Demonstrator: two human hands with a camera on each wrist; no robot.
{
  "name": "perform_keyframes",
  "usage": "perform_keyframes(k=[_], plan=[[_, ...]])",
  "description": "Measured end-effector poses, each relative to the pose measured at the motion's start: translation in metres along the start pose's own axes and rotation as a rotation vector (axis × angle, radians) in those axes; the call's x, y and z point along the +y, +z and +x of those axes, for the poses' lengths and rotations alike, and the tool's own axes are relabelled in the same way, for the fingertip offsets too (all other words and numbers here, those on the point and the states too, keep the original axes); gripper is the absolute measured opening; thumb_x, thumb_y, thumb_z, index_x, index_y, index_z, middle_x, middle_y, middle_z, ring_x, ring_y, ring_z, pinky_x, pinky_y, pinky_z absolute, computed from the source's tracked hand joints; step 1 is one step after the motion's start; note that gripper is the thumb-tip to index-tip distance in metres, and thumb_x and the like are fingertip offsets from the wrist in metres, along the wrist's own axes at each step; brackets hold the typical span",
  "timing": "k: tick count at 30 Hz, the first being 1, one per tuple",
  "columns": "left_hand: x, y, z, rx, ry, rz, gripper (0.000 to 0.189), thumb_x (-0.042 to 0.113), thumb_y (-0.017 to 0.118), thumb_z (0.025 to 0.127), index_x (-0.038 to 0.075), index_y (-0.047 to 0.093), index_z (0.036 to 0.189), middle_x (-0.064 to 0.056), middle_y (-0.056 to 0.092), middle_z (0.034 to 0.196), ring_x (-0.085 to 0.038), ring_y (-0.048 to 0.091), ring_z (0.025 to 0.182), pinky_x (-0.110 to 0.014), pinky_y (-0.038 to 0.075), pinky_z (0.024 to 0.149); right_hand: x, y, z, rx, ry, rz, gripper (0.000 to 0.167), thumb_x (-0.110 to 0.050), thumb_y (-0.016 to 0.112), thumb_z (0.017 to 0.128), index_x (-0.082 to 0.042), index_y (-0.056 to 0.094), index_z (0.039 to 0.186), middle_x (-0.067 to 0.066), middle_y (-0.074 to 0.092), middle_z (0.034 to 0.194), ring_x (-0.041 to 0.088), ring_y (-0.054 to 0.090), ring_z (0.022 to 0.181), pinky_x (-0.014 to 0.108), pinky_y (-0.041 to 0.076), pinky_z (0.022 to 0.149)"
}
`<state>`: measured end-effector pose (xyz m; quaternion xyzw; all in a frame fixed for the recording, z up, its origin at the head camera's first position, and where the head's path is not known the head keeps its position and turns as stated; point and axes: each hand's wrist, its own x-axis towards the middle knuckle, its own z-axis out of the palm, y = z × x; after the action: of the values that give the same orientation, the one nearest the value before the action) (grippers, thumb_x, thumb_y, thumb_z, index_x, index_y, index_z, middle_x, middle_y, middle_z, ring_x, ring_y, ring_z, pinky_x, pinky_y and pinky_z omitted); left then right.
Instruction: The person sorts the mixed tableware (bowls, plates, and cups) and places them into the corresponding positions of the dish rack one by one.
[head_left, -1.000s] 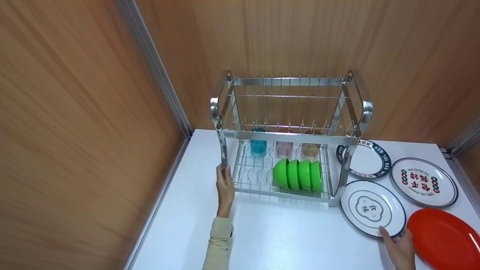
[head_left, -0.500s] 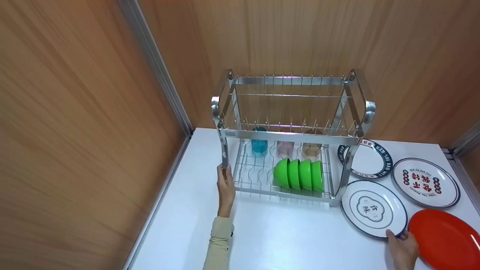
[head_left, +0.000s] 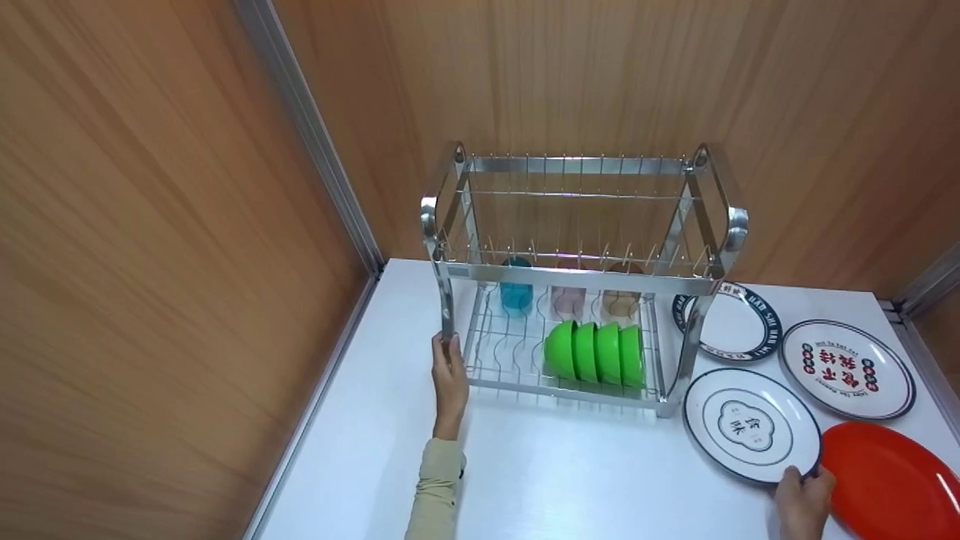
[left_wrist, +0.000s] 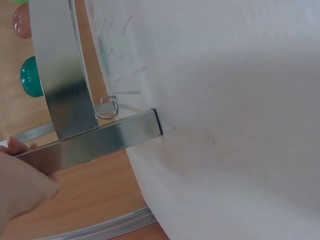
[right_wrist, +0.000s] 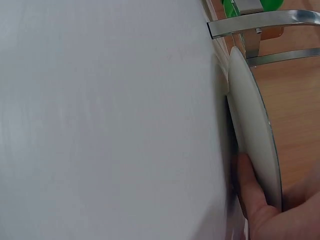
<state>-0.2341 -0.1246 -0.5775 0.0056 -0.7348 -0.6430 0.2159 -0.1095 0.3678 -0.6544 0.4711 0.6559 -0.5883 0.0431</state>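
On the white table (head_left: 570, 472), near its far edge, stands a two-tier dish rack (head_left: 688, 349). Toward the right edge lies a red plate (head_left: 889, 480), cut off by the view; beside it, the right hand (head_left: 804, 501), also cut off, pinches the medallion plate's (head_left: 752, 426) rim. The left hand (head_left: 451, 386) grips the rack's left front post (head_left: 447, 304). The lower tier (head_left: 555, 391) holds four green bowls (head_left: 592, 354) and three cups (head_left: 516, 298), half hidden.

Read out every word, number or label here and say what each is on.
"食味", apparently, on the held plate in the right hand; tiny marks there unreadable.
"SHI" around the back plate; its other lettering is blurred.
"不" on the red-lettered plate; other text there too small or blurred.
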Motion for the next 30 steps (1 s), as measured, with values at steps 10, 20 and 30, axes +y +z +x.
perform_keyframes(k=[10,20,30], plan=[[-0.034,0.004,0.005,0.062,-0.014,0.005,0.024,0.014,0.044,0.112,-0.002,0.053,0.127,-0.007,0.059,0.098,-0.026,0.060,0.095,-0.045,0.051,0.087,0.007,0.004,-0.002,0.062,-0.014,-0.012,0.057,-0.020,0.020,0.113,-0.010,-0.003,0.164,0.013,0.003,0.172,0.032,0.018,0.152,0.050,0.016,0.124],[-0.027,-0.002,-0.010,0.145,-0.007,0.081,0.043,0.022,0.053,0.109,0.002,0.051,0.146,-0.016,0.061,0.138,-0.033,0.054,0.129,-0.054,0.040,0.112,0.009,-0.004,-0.008,0.071,-0.015,0.014,0.056,-0.024,0.020,0.114,-0.014,0.000,0.165,0.009,0.007,0.172,0.029,0.017,0.156,0.048,0.019,0.125],[-0.008,-0.006,-0.024,0.254,0.040,0.095,0.039,0.022,0.057,0.107,0.002,0.054,0.140,-0.012,0.061,0.132,-0.026,0.056,0.121,-0.047,0.045,0.105,0.016,-0.017,-0.015,0.115,-0.031,0.006,0.057,-0.022,0.025,0.114,-0.014,0.001,0.165,0.010,0.009,0.172,0.031,0.018,0.155,0.048,0.020,0.125]])
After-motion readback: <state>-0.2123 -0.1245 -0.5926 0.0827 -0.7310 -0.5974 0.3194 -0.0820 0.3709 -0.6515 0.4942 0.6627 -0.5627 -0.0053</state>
